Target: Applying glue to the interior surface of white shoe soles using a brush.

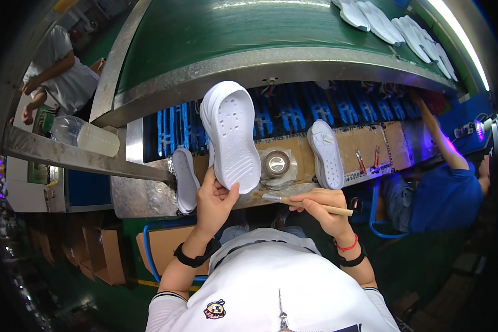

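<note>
My left hand (216, 200) grips a white shoe sole (235, 141) by its heel end and holds it raised over the bench, its hollow inner side with small holes facing me. In my right hand (322, 209) is a brush (307, 203) with a pale wooden handle, its bristle end pointing left toward the sole but apart from it. Between the hands stands a small round container (277, 163) with dark contents, on a plastic-wrapped base. One white sole (186, 180) lies left of the held one, and another white sole (325, 155) lies to the right of the container.
Beyond the bench (149, 193) runs a green conveyor belt (216, 33) with a metal edge, several white soles (371, 22) at its far right. Blue racks (293, 113) fill the space beneath. Two brushes (361, 161) lie on cardboard. A blue-shirted person (445, 196) sits at right; another person (66, 72) stands left.
</note>
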